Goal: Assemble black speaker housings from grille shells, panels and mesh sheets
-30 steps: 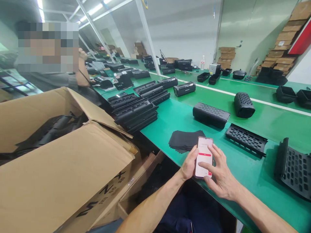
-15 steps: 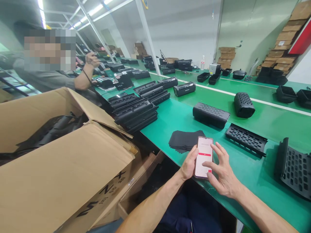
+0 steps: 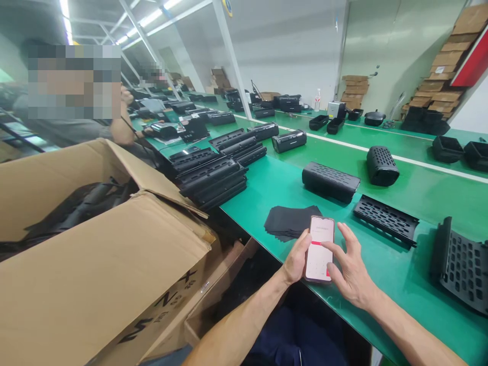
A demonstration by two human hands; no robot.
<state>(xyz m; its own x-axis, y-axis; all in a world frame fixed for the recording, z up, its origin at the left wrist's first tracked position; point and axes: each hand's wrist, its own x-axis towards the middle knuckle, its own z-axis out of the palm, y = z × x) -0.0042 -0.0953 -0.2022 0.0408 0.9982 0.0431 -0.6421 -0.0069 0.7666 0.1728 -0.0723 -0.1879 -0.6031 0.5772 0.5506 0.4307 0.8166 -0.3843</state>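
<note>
A smartphone (image 3: pixel 317 262) with a lit white screen and a red bar across it is held upright at the table's near edge. My left hand (image 3: pixel 296 258) grips its left side, thumb along the frame. Over the right part of the screen hovers my right hand (image 3: pixel 348 267), fingers spread, with the index finger at the red bar and the thumb near a red key at the lower right. Whether a fingertip touches the glass I cannot tell. Just behind the phone lies a stack of thin black sheets (image 3: pixel 287 221).
On the green table (image 3: pixel 263 183) stand a black perforated housing (image 3: pixel 331 180), another housing (image 3: pixel 382 165) and a slotted panel (image 3: pixel 386 218). Stacked black shells (image 3: pixel 213 178) lie to the left. A large open cardboard box (image 3: pixel 114 264) fills the left foreground. A co-worker (image 3: pixel 68 127) sits beyond it.
My right index finger has moved up the screen to the red bar. The phone and my left hand have hardly moved. The co-worker's raised hand has shifted left toward the head.
</note>
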